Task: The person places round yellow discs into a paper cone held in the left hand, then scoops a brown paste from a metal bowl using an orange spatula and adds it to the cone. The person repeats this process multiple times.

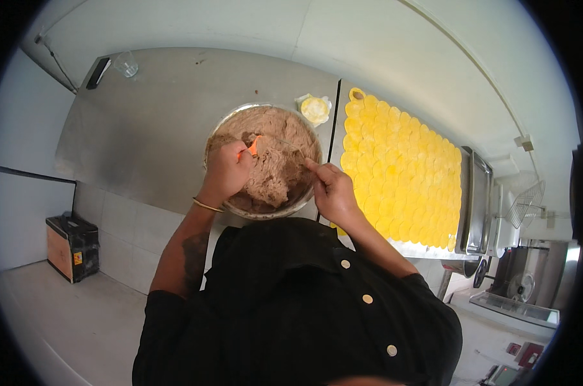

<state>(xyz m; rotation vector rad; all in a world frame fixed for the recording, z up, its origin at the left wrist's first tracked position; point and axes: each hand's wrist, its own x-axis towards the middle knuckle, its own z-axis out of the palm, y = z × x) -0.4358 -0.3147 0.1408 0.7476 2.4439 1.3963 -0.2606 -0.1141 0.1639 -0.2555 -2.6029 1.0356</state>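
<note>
A large round metal bowl on the steel table holds a brownish-pink paste, like ground meat filling, heaped unevenly. Over its left side, my left hand is closed around an orange-handled tool, whose working end I cannot make out. My right hand is at the bowl's right rim with thumb and fingers pinched together. A thin line runs from near the orange handle toward its fingertips; what they hold is too small to name.
Overlapping yellow dough rounds cover the right table, with metal trays beyond them. Near the bowl's far right sits a small yellow-topped item on white wrap. A clear glass and a dark flat object stand far left. A black-and-orange box is on the floor.
</note>
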